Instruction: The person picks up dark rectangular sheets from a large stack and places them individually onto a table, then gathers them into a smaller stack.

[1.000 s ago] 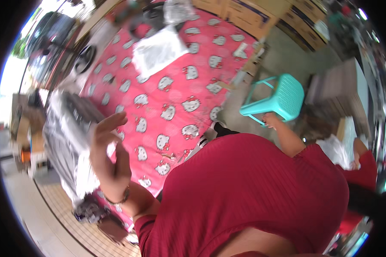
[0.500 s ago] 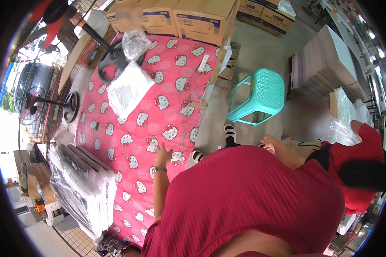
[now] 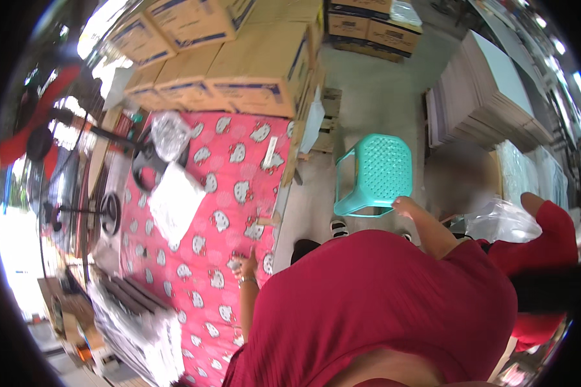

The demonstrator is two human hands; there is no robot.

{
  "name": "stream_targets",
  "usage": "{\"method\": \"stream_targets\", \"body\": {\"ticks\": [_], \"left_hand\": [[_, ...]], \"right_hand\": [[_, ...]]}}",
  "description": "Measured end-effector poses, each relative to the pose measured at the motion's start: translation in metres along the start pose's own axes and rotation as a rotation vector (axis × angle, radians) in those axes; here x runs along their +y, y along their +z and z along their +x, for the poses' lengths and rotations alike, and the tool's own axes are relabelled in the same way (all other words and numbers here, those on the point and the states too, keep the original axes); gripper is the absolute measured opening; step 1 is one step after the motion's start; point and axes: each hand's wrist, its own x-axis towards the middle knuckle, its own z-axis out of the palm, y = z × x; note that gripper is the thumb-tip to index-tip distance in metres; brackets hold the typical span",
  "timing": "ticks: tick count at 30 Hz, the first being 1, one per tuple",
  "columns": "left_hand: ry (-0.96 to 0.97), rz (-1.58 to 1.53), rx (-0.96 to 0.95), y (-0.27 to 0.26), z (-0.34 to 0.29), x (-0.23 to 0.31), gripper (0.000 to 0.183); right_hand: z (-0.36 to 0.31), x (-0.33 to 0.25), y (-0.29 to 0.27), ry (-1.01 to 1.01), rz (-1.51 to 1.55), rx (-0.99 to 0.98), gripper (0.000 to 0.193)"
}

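My left hand [image 3: 244, 265], with a watch on its wrist, is over the near right part of a pink cloth [image 3: 203, 190] printed with white cat faces. Its fingers are apart and hold nothing; whether they touch the cloth cannot be told. My right hand [image 3: 403, 207] reaches forward at the near right rim of a turquoise plastic stool [image 3: 384, 169]. Its fingers look bent, but blur hides whether they grip the rim or only pass in front of it. The stool stands upright on the floor.
Cardboard boxes [image 3: 248, 68] stand behind the cloth. On it lie a white plastic-wrapped packet [image 3: 176, 203] and a wrapped stack [image 3: 139, 326]. Black fan bases [image 3: 150, 169] stand at left. A person in red [image 3: 539, 229] is close at right, before stacked boards [image 3: 474, 97].
The view has shifted forward, showing more boxes and a nearer stool. My right hand has come forward to the stool's rim; my left hand has drawn back nearer my body.
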Motion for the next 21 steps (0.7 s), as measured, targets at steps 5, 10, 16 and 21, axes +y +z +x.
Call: {"method": "stream_targets", "body": {"ticks": [5, 10, 16, 21], "left_hand": [[-0.013, 0.015, 0.085, -0.006, 0.019, 0.032, 0.122], [0.024, 0.025, 0.132, -0.021, 0.036, 0.062, 0.12], [0.104, 0.05, 0.123, -0.027, 0.051, 0.093, 0.117], [0.129, 0.039, 0.134, -0.038, 0.059, 0.104, 0.115]], "right_hand": [[0.047, -0.089, -0.02, -0.249, -0.113, 0.107, 0.037], [0.048, -0.126, -0.018, -0.329, -0.041, 0.205, 0.039], [0.011, -0.035, 0.019, -0.082, -0.363, -0.031, 0.036], [-0.018, -0.018, 0.042, 0.315, 0.079, -0.107, 0.04]]}}
